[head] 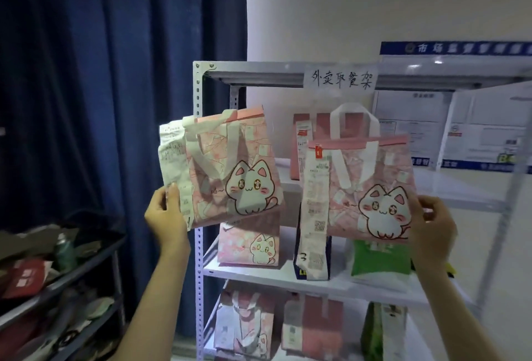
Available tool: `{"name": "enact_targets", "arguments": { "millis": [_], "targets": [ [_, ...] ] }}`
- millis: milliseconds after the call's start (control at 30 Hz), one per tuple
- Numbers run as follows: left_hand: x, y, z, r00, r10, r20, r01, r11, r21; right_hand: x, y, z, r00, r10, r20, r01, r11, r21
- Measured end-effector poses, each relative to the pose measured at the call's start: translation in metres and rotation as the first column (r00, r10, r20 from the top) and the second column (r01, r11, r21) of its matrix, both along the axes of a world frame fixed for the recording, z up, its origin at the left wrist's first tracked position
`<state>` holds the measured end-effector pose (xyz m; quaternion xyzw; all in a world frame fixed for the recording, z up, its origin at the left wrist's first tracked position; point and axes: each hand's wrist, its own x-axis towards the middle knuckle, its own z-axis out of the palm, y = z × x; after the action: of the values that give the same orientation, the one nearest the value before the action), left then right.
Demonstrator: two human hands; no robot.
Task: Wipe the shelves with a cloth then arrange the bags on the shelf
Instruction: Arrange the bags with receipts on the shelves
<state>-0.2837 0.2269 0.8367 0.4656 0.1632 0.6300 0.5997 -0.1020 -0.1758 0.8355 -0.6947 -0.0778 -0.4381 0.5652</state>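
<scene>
**Pink cat bags held up, one in each hand, before the white shelf**

Pink paper with a white cartoon cat covers both raised bags. The left hand (165, 214) pinches the lower left edge of the left bag (230, 167), its grip clamped on the bag together with the long receipt (172, 156) that hangs down that side. This bag tilts, its top leaning right, in front of the shelf's (276, 275) left post. The right hand (431, 225) clamps its grip on the lower right corner of the right bag (362, 185), fingers curled over the edge; a receipt strip (315, 211) hangs down its left side. Both bags are in the air, apart from each other, level with the shelf's upper tier.

On that tier, near the back, stands a plain pink bag (299, 142). On the middle board sit a smaller cat bag (250, 245) towards the left edge, a dark blue bag (299, 257) at mid-board, and a green bag (380, 257) to the right. More bags fill the bottom tier. A handwritten paper sign (339, 80) is fixed to the top rail. A dark blue curtain (115, 87) hangs left of the shelf, beside a dark rack (57, 283) of clutter.
</scene>
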Motion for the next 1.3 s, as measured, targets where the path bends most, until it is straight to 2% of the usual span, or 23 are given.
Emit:
{"name": "enact_targets", "arguments": {
  "millis": [267, 467, 600, 800, 1033, 1167, 1300],
  "targets": [
    [0.117, 0.030, 0.043, 0.998, -0.044, 0.046, 0.039, 0.995, 0.096, 0.040, 0.004, 0.019, 0.996, 0.075, 0.046, -0.075, 0.997, -0.005],
    [0.194, 0.060, 0.049, 0.999, -0.027, -0.040, 0.033, 0.985, 0.167, 0.076, 0.004, 0.024, 0.991, 0.071, 0.118, -0.079, 0.995, 0.068],
    [0.222, 0.080, 0.046, 0.995, -0.018, -0.094, 0.036, 0.981, 0.190, 0.089, 0.007, 0.021, 0.988, 0.086, 0.128, -0.102, 0.987, 0.125],
    [0.234, 0.102, 0.040, 0.991, 0.071, -0.112, -0.048, 0.979, 0.196, 0.095, 0.012, 0.012, 0.988, 0.095, 0.124, -0.112, 0.984, 0.142],
    [0.257, 0.113, 0.034, 0.951, 0.140, -0.275, -0.078, 0.971, 0.227, 0.101, 0.020, 0.003, 0.986, 0.080, 0.143, -0.102, 0.982, 0.158],
    [0.264, 0.120, 0.029, 0.883, 0.173, -0.436, -0.039, 0.953, 0.300, 0.105, 0.022, -0.003, 0.986, 0.078, 0.146, -0.099, 0.984, 0.145],
    [0.262, 0.120, 0.029, 0.856, 0.113, -0.505, 0.021, 0.967, 0.253, 0.106, 0.028, -0.006, 0.987, 0.082, 0.140, -0.102, 0.984, 0.146]
  ]
}}
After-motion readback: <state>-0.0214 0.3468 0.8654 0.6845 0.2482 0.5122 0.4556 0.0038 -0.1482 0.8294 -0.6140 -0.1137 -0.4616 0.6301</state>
